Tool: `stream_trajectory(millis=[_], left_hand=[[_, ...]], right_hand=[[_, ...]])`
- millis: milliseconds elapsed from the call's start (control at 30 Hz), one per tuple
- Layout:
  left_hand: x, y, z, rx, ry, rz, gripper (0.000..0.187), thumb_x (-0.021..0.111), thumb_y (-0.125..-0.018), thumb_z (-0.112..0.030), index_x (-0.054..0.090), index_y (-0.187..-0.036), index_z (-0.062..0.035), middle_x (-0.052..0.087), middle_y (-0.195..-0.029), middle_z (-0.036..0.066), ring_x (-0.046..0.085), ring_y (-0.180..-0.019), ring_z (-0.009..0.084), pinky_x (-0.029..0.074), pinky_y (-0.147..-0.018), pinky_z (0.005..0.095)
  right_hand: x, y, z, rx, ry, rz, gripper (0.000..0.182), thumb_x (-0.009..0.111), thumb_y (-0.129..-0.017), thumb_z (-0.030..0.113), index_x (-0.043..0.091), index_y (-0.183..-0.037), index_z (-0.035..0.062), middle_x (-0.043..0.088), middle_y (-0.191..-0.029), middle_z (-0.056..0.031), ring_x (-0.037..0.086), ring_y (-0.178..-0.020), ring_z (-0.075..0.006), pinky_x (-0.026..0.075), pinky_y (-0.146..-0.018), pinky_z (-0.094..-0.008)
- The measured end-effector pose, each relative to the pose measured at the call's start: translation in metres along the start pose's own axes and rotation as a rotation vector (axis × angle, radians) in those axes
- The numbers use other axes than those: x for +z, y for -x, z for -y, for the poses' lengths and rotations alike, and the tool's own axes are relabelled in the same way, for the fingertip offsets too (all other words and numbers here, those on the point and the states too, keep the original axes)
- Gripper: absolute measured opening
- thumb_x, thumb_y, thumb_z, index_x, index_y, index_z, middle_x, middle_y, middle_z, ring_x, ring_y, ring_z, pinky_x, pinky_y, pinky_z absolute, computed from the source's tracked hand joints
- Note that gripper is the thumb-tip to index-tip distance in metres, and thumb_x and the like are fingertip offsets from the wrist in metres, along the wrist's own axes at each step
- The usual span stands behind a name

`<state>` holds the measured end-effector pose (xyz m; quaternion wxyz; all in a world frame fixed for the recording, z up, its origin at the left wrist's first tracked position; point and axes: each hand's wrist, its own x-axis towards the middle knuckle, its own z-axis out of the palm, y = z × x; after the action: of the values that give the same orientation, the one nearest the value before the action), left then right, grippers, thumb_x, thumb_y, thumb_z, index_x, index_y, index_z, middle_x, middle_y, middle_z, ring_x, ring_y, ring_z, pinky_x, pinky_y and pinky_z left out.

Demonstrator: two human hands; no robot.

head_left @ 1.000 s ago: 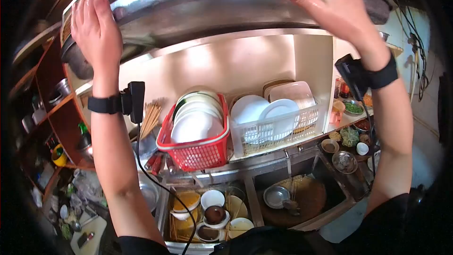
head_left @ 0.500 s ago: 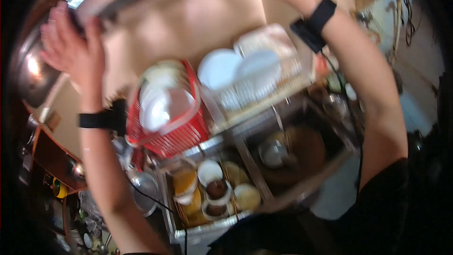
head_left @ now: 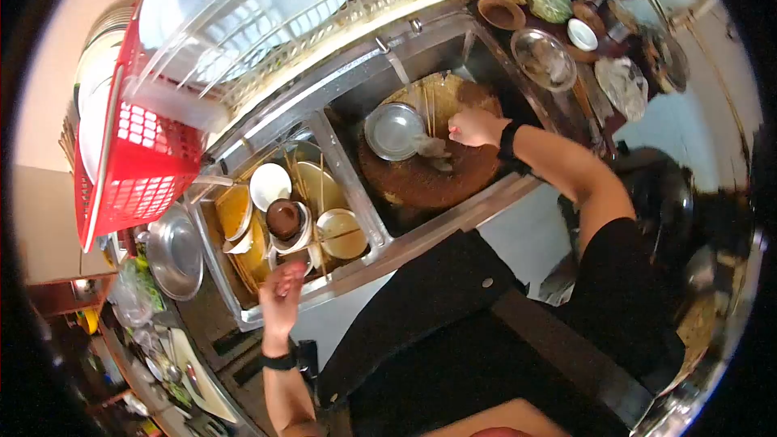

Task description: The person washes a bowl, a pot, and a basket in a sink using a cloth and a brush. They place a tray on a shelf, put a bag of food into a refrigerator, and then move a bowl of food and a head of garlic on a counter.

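My right hand [head_left: 476,127] is over the right sink basin with its fingers curled closed; whether anything is inside them is hidden. Below it lies a large round brown board [head_left: 429,182]. On the board are a metal bowl [head_left: 394,131], a pale crumpled cloth [head_left: 433,148] and thin chopsticks [head_left: 430,109]. At the front edge of the left basin, my left hand [head_left: 283,287] hovers with fingers loosely extended, holding nothing visible. Nearest to it are stacked bowls in the basin, among them a white bowl [head_left: 269,186], a brown bowl [head_left: 285,218] and a cream bowl [head_left: 341,234].
A red basket [head_left: 154,162] of dishes and a white dish rack [head_left: 267,24] stand behind the sink. A metal basin [head_left: 176,252] sits at left. To the right are a metal bowl with scraps [head_left: 544,59], a plastic bag [head_left: 622,87] and a black wok [head_left: 647,194].
Both hands have come down from the large metal object above to the sink, the left to the left basin and the right to the right one. The view has tilted downward.
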<state>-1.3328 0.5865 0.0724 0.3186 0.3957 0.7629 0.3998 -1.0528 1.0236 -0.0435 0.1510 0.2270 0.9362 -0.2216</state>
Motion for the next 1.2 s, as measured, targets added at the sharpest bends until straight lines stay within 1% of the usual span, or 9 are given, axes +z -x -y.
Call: stream_trajectory(millis=[200, 367, 467, 567, 667, 833, 1033, 1100, 1200], left_hand=[[0.150, -0.110, 0.016, -0.554, 0.855, 0.170, 0.038, 0.056, -0.093, -0.016, 0.049, -0.126, 0.0022, 0.060, -0.119, 0.014, 0.061, -0.106, 0.0230, 0.051, -0.088, 0.0356], [0.279, -0.222, 0.104, -0.527, 1.264, -0.038, 0.030, 0.057, -0.090, -0.017, 0.054, -0.114, 0.0007, 0.063, -0.106, 0.012, 0.062, -0.095, 0.0251, 0.051, -0.087, 0.0400], [0.342, -0.298, 0.185, -0.314, 0.286, -0.035, 0.026, 0.064, -0.082, -0.020, 0.059, -0.098, 0.0004, 0.065, -0.088, 0.012, 0.062, -0.084, 0.0270, 0.052, -0.071, 0.0407], [0.380, -0.323, 0.174, -1.032, 0.434, -0.557, 0.028, 0.062, -0.083, -0.017, 0.060, -0.105, 0.0005, 0.062, -0.098, 0.016, 0.060, -0.092, 0.0315, 0.050, -0.080, 0.0415], [0.341, -0.328, 0.111, -1.187, 0.265, -0.532, 0.040, 0.063, -0.084, -0.017, 0.055, -0.120, -0.0024, 0.052, -0.121, 0.018, 0.051, -0.112, 0.0352, 0.045, -0.093, 0.0436], [0.350, -0.339, 0.118, -1.159, 0.279, -0.437, 0.038, 0.064, -0.084, -0.020, 0.057, -0.119, -0.0071, 0.051, -0.125, 0.017, 0.054, -0.109, 0.0370, 0.048, -0.091, 0.0411], [0.359, -0.342, 0.105, -0.546, 0.290, -0.240, 0.030, 0.061, -0.084, -0.014, 0.051, -0.109, -0.0013, 0.054, -0.115, 0.014, 0.062, -0.083, 0.0367, 0.054, -0.070, 0.0504], [0.349, -0.322, 0.072, -0.683, 1.059, -0.461, 0.040, 0.061, -0.083, -0.016, 0.044, -0.117, -0.0027, 0.054, -0.112, 0.014, 0.062, -0.081, 0.0310, 0.053, -0.062, 0.0451], [0.333, -0.313, 0.033, -0.585, 1.326, -0.417, 0.048, 0.056, -0.092, -0.021, 0.033, -0.131, -0.0040, 0.055, -0.114, 0.016, 0.062, -0.088, 0.0264, 0.057, -0.057, 0.0396]], right_hand=[[0.077, -0.093, -0.061, -0.046, -0.097, 0.108, 0.028, 0.057, -0.081, 0.033, 0.065, -0.092, 0.0083, 0.064, -0.093, -0.0185, 0.061, -0.089, -0.0390, 0.048, -0.075, -0.0486], [0.132, -0.129, -0.040, 0.129, 0.041, 0.051, 0.071, 0.065, -0.074, 0.053, 0.047, -0.130, 0.0140, 0.061, -0.109, -0.0208, 0.059, -0.099, -0.0390, 0.049, -0.081, -0.0483], [0.129, -0.140, -0.018, 0.195, 0.241, 0.028, 0.074, 0.064, -0.077, 0.054, 0.042, -0.134, 0.0118, 0.061, -0.115, -0.0195, 0.060, -0.101, -0.0375, 0.049, -0.079, -0.0515], [0.146, -0.157, -0.048, 0.094, 0.182, 0.298, 0.058, 0.067, -0.082, 0.040, 0.054, -0.123, 0.0013, 0.066, -0.101, -0.0182, 0.062, -0.097, -0.0331, 0.049, -0.083, -0.0457], [0.168, -0.188, -0.118, 0.069, -0.815, 0.108, 0.051, 0.069, -0.080, 0.032, 0.058, -0.119, 0.0019, 0.065, -0.098, -0.0110, 0.062, -0.092, -0.0240, 0.049, -0.080, -0.0387], [0.024, -0.180, -0.097, 0.161, -1.065, 0.074, 0.045, 0.065, -0.075, 0.007, 0.051, -0.117, 0.0001, 0.060, -0.106, -0.0069, 0.058, -0.096, -0.0196, 0.047, -0.078, -0.0310], [-0.026, -0.160, -0.061, 0.314, -1.189, 0.004, 0.066, 0.064, -0.079, 0.004, 0.034, -0.138, 0.0034, 0.058, -0.118, -0.0115, 0.058, -0.102, -0.0199, 0.048, -0.082, -0.0317], [-0.017, -0.159, -0.053, 0.348, -1.150, 0.056, 0.069, 0.068, -0.084, 0.011, 0.032, -0.143, 0.0061, 0.055, -0.126, -0.0113, 0.057, -0.107, -0.0203, 0.048, -0.086, -0.0313], [0.016, -0.149, -0.011, 0.252, -1.149, 0.137, 0.048, 0.065, -0.089, 0.028, 0.049, -0.130, 0.0066, 0.059, -0.116, -0.0077, 0.059, -0.097, -0.0182, 0.048, -0.082, -0.0309]])
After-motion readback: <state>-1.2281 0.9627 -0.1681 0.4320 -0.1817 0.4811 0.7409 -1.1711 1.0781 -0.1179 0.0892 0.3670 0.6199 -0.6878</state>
